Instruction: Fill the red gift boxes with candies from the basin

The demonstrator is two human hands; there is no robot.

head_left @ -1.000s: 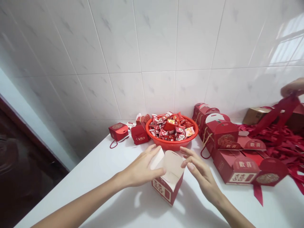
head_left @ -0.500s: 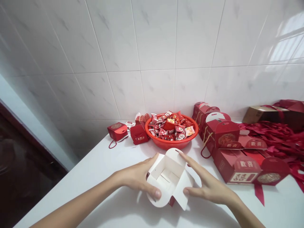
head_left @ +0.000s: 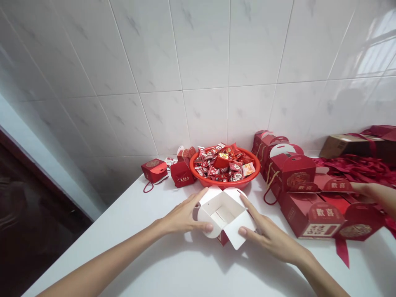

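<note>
Between my hands is a small gift box (head_left: 223, 214), red outside and white inside, its top flaps folded outward. I see down into it, and nothing lies inside. My left hand (head_left: 185, 215) grips the left side, thumb over the near-left flap. On the right, my right hand (head_left: 266, 233) holds the box with its thumb on the near-right flap and a finger on the far-right one. Just behind the box stands a red plastic basin (head_left: 221, 184) heaped with wrapped candies (head_left: 221, 163).
Two small red boxes, one with a cord loop (head_left: 154, 170) and one beside it (head_left: 182, 173), stand left of the basin. Stacked red boxes (head_left: 312, 210) fill the right. Behind them lie red ribbons (head_left: 346, 167) and a cardboard box (head_left: 337, 148). Another person's arm (head_left: 377, 196) reaches in from the right.
Both my hands have moved the box away from me, closer to the basin, and its flaps spread wider. Another person's arm has come into view at the right.
</note>
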